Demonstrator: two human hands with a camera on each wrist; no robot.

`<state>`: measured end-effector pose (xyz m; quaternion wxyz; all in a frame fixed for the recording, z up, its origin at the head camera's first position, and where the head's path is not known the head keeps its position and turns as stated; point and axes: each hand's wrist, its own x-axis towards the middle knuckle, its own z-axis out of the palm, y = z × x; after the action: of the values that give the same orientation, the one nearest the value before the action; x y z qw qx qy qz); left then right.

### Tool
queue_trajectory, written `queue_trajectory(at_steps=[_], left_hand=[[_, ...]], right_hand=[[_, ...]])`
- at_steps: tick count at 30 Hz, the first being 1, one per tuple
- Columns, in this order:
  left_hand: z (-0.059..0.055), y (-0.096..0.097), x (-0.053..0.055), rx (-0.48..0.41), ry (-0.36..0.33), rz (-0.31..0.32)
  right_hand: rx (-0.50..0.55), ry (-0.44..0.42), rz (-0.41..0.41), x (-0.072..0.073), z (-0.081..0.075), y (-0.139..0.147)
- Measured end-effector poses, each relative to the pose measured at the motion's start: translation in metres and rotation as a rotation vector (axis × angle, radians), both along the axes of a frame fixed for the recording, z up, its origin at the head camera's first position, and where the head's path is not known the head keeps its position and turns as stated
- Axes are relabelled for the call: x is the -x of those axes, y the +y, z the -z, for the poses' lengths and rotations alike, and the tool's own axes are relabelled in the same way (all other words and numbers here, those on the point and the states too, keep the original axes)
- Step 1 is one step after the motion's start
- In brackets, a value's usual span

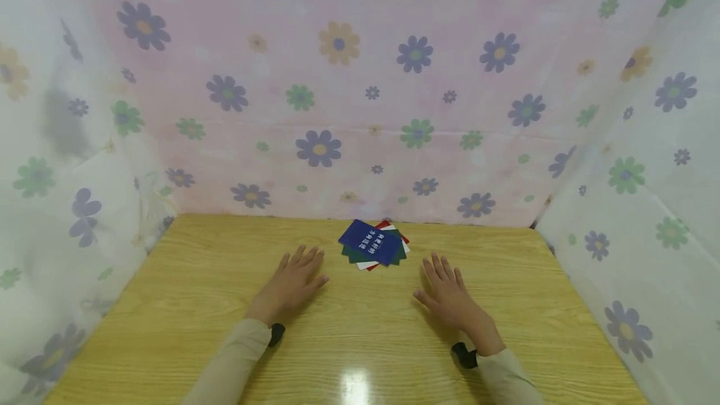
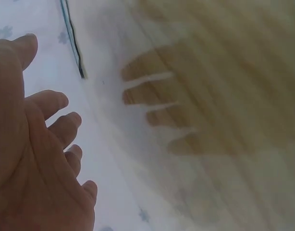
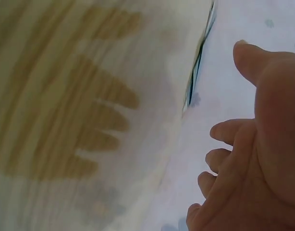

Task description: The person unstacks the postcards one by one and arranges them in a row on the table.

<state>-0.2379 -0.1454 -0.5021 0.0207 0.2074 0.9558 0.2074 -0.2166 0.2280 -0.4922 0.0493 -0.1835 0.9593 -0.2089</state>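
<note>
Apart, left grip (image 1: 294,282) and right grip (image 1: 452,297), spread wide, seemingly hover near fanned cards (image 1: 371,244).

Here's a plain, pale beige left sleeve (image 1: 232,358), ending just behind the bare left hand (image 1: 289,285), black left wrist camera (image 1: 277,335) on the thumb side; matching right sleeve (image 1: 507,379) behind the bare right hand (image 1: 452,302), with a black, blocky right wrist camera (image 1: 464,355), thumb side again!

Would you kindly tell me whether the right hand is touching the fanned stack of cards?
Apart: the head view shows bare wooden tabletop between the right hand's fingers and the cards.
</note>
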Motion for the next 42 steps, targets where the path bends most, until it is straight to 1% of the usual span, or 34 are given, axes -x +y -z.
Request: queue_trajectory(at_steps=[2, 4, 7, 11, 14, 17, 19, 24, 29, 33, 36, 39, 42], left_hand=[[-0.003, 0.008, 0.004, 0.019, -0.008, 0.013], [-0.006, 0.014, 0.009, 0.014, -0.021, 0.029], [-0.008, 0.021, 0.018, 0.026, -0.054, 0.045], [-0.004, 0.027, 0.032, 0.067, -0.088, 0.05], [-0.001, 0.029, 0.04, 0.066, -0.099, 0.047], [-0.001, 0.03, 0.045, 0.056, -0.109, 0.043], [-0.001, 0.031, 0.047, 0.048, -0.112, 0.037], [-0.001, 0.033, 0.049, 0.07, -0.111, 0.026], [-0.003, 0.038, 0.048, 0.094, -0.105, 0.019], [-0.006, 0.04, 0.046, 0.115, -0.106, 0.039], [-0.009, 0.041, 0.044, 0.127, -0.114, 0.063], [-0.012, 0.041, 0.043, 0.105, -0.112, 0.069], [-0.015, 0.04, 0.05, 0.09, -0.088, 0.066]], right_hand=[[0.006, -0.005, -0.018, 0.004, 0.002, -0.004], [0.014, 0.003, -0.035, 0.008, 0.004, -0.008], [0.016, -0.009, -0.048, 0.017, 0.005, -0.014], [0.021, -0.065, -0.058, 0.028, 0.007, -0.021], [0.022, -0.099, -0.059, 0.035, 0.01, -0.026], [-0.007, -0.121, -0.05, 0.043, 0.013, -0.029], [-0.021, -0.13, -0.042, 0.049, 0.014, -0.031], [-0.025, -0.155, -0.026, 0.06, 0.009, -0.036], [-0.028, -0.17, -0.02, 0.066, 0.005, -0.038], [-0.041, -0.171, -0.032, 0.068, 0.005, -0.038], [-0.057, -0.161, -0.044, 0.071, 0.005, -0.037], [-0.072, -0.137, -0.051, 0.076, 0.004, -0.037], [-0.073, -0.113, -0.05, 0.085, 0.003, -0.037]])
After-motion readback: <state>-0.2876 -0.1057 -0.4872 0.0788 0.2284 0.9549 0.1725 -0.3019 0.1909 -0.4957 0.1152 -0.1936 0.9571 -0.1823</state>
